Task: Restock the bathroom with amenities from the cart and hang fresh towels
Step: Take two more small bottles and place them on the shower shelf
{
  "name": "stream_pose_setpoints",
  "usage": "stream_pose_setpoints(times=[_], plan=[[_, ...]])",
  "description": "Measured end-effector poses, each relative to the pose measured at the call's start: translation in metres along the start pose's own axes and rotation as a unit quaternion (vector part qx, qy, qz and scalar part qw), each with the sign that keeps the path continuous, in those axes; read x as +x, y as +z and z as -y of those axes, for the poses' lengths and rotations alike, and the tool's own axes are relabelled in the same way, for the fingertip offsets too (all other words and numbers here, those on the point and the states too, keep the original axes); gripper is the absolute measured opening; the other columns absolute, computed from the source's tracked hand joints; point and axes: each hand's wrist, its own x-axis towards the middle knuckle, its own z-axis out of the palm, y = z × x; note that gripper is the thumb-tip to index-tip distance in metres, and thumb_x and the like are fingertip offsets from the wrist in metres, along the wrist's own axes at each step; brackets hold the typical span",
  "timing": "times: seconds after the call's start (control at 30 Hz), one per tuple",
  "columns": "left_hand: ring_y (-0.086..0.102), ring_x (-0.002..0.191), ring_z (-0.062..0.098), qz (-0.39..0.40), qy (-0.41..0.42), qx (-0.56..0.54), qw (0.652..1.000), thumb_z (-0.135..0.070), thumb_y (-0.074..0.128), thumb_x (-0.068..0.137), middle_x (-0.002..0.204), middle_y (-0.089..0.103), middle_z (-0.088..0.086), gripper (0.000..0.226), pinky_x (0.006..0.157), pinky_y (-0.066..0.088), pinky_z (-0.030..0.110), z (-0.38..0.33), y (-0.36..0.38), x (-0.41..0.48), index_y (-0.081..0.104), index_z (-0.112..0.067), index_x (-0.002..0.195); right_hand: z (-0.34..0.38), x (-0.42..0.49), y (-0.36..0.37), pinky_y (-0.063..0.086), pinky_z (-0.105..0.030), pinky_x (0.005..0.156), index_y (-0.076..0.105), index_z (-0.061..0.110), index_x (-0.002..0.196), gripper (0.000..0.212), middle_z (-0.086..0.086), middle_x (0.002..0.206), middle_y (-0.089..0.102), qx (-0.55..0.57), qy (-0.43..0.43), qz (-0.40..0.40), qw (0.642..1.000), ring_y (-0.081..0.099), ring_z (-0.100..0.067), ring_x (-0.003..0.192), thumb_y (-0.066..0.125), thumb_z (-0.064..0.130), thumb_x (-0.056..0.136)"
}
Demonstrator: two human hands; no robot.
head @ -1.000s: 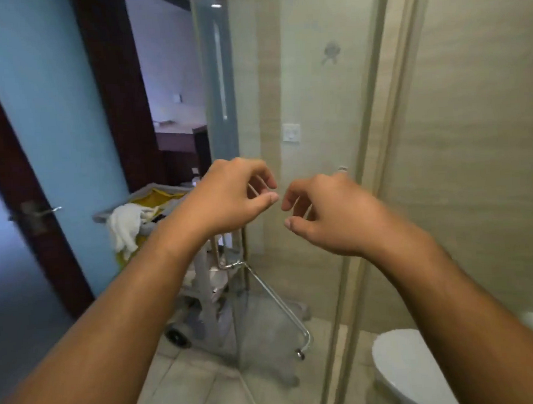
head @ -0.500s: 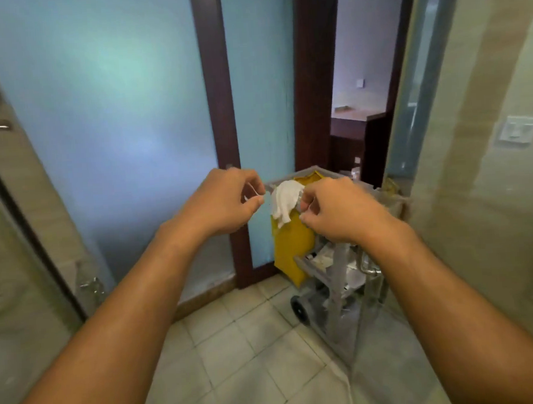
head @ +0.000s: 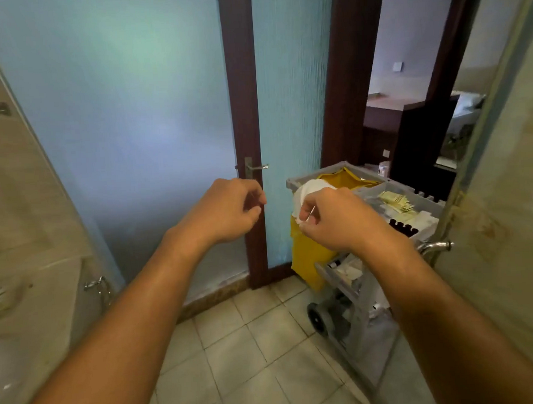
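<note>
Both hands raised, fingers curled

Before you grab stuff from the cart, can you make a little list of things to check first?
1. Grey housekeeping cart near the doorway: ok.
2. Top tray holds pale yellow amenity packets: ok.
3. Left hand free: cannot tell, fingers curled, nothing clearly seen in them.
4. Right hand free: cannot tell, it seems to pinch something thin.
5. White cloth draped over the yellow bag: fresh towel or used rag, cannot tell.
6. Tiled floor up to the cart free of obstacles: ok.
</note>
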Motion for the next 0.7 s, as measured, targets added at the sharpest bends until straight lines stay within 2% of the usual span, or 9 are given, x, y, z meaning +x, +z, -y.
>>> stream_pose_setpoints(times=[0.1, 0.2, 0.27, 0.37, 0.5, 0.7], plan=[[0.065, 0.085, 0.013, 0.013, 0.022, -0.018, 1.000, -0.017, 0.061, 0.095, 0.099, 0.071, -0.001, 0.015, 0.080, 0.052, 0.027, 0.015, 0.012, 0.051, 0.070, -0.021, 0.106, -0.019, 0.034, -0.001, 0.054, -0.033, 0.078, 0.071, 0.028, 0.099, 0.012, 0.004, 0.100, 0.067, -0.011, 0.034, -0.007, 0.999, 0.062, -0.019, 0.093, 0.067, 0.031, 0.089], [0.063, 0.080, 0.006, 0.014, 0.049, -0.032, 0.998, -0.017, 0.060, 0.095, 0.096, 0.069, -0.005, 0.015, 0.076, 0.050, 0.025, 0.018, 0.022, 0.099, 0.070, -0.023, 0.105, -0.041, 0.057, -0.010, 0.056, -0.036, 0.078, 0.067, 0.033, 0.092, 0.007, 0.007, 0.096, 0.068, -0.014, 0.077, -0.017, 0.997, 0.064, -0.017, 0.090, 0.068, 0.038, 0.088], [0.064, 0.078, 0.006, 0.015, 0.065, -0.049, 0.997, -0.017, 0.060, 0.095, 0.094, 0.069, -0.006, 0.015, 0.078, 0.054, 0.028, 0.014, 0.030, 0.129, 0.070, -0.024, 0.103, -0.054, 0.069, -0.020, 0.055, -0.035, 0.078, 0.062, 0.034, 0.089, 0.006, 0.009, 0.095, 0.067, -0.026, 0.102, -0.012, 0.994, 0.063, -0.017, 0.090, 0.068, 0.036, 0.089], [0.065, 0.075, 0.006, 0.028, 0.090, -0.065, 0.993, -0.019, 0.059, 0.095, 0.093, 0.070, -0.006, 0.016, 0.075, 0.057, 0.029, 0.005, 0.047, 0.167, 0.071, -0.026, 0.104, -0.075, 0.082, -0.033, 0.054, -0.035, 0.077, 0.065, 0.027, 0.093, 0.007, 0.007, 0.093, 0.068, -0.038, 0.133, -0.005, 0.990, 0.064, -0.018, 0.090, 0.066, 0.034, 0.091], [0.067, 0.075, 0.012, 0.046, 0.111, -0.064, 0.991, -0.020, 0.058, 0.094, 0.089, 0.071, -0.004, 0.016, 0.077, 0.059, 0.036, -0.003, 0.071, 0.211, 0.070, -0.028, 0.103, -0.109, 0.100, -0.036, 0.057, -0.043, 0.083, 0.063, 0.034, 0.088, 0.002, 0.006, 0.098, 0.069, -0.069, 0.172, -0.008, 0.983, 0.064, -0.021, 0.095, 0.063, 0.034, 0.089], [0.067, 0.081, 0.014, 0.050, 0.145, -0.063, 0.986, -0.017, 0.060, 0.093, 0.094, 0.071, -0.003, 0.018, 0.079, 0.058, 0.034, -0.012, 0.099, 0.270, 0.070, -0.024, 0.106, -0.161, 0.137, -0.030, 0.058, -0.037, 0.082, 0.064, 0.033, 0.096, 0.001, 0.009, 0.096, 0.067, -0.055, 0.190, -0.011, 0.980, 0.064, -0.014, 0.090, 0.065, 0.033, 0.095]])
